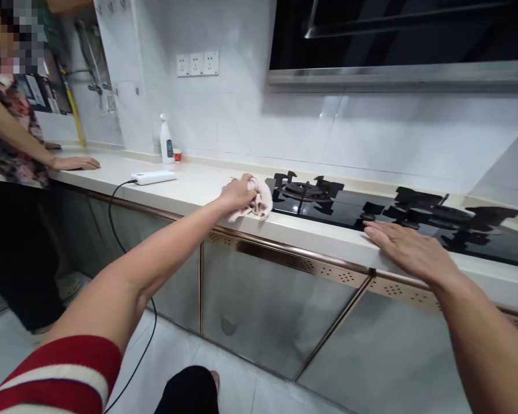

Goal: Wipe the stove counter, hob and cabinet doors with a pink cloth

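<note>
My left hand [238, 192] is closed around a crumpled pale pink cloth [262, 200], pressing it on the white countertop [198, 192] just left of the black gas stove [345, 208]. The cloth's edge hangs toward the counter's front. My right hand [408, 250] lies flat with fingers stretched out, resting at the front edge of the stove and counter. Nothing shows in it. The left burner [305, 191] stands close to the cloth.
A white bottle [166, 141] and a small red cup [177, 155] stand by the wall. A white device [154, 177] trails a black cable [112, 221] over the counter's edge. At left, another person's hand [75, 163] rests on the counter. A range hood [397, 77] overhangs the stove.
</note>
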A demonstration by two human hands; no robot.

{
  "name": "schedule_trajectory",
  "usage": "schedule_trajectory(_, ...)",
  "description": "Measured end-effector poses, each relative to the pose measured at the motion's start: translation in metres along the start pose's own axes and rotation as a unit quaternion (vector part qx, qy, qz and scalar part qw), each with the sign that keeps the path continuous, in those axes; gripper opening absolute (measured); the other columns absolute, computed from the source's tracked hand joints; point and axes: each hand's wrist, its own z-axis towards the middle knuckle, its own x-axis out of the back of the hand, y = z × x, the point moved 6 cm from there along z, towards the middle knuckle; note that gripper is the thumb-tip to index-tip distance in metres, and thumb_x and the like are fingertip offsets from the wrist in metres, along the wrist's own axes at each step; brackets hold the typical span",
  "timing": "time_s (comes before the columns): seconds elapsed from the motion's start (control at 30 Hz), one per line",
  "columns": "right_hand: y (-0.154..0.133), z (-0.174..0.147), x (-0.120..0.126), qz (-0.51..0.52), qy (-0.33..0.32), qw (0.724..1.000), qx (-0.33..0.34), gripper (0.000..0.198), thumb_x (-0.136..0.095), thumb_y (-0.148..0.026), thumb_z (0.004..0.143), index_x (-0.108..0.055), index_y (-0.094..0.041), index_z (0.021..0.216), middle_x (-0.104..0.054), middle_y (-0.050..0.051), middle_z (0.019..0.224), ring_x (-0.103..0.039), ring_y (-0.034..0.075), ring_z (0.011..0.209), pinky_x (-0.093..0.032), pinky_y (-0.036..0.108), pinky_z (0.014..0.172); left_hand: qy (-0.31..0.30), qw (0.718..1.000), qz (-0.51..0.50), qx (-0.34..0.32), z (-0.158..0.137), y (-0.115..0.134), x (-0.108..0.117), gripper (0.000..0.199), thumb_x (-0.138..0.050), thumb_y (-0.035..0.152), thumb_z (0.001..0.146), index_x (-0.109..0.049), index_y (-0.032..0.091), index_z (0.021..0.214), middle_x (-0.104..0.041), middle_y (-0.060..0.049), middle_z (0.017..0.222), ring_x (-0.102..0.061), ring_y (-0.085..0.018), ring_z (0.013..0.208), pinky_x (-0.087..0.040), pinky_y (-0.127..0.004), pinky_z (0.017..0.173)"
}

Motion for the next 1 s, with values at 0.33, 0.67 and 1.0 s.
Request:
schedule_trajectory(0.33,-0.003,0.0,0.005,-0.003,0.044,0.999,0.015,0.07,-0.016,-0.063,0.101,-0.058,-0.032,0.147,-0.049,0.003,0.158,-0.046,0.033,0.145,-0.04,0.06,0.116,-0.066,0.974,0.208,-0.068,0.04,0.08,-0.044,0.06,-0.037,0.053,0.1,-0.054,0.02,0.147,-0.051,-0.021,0.154,-0.047,-0.041,0.141,-0.035,-0.057,0.112)
schedule_trajectory(0.67,-0.005,0.0,0.007,-0.006,0.035,0.999,0.014,0.07,-0.015,-0.065,0.1,-0.057,-0.035,0.148,-0.049,0.001,0.159,-0.047,0.033,0.144,-0.041,0.059,0.115,-0.039,0.957,0.121,-0.262,-0.012,0.163,-0.068,0.039,-0.043,0.025,0.097,-0.066,0.02,0.128,-0.066,-0.013,0.134,-0.051,-0.032,0.13,-0.042,-0.047,0.108)
schedule_trajectory(1.0,-0.003,0.0,0.005,0.0,0.045,0.999,0.023,0.072,-0.016,-0.064,0.1,-0.056,-0.031,0.15,-0.049,0.003,0.159,-0.047,0.032,0.144,-0.041,0.06,0.115,0.056,0.972,0.08,-0.214,-0.037,0.106,-0.02,0.056,-0.063,0.036,0.087,-0.054,0.023,0.141,-0.047,-0.016,0.148,-0.043,-0.037,0.136,-0.036,-0.054,0.112)
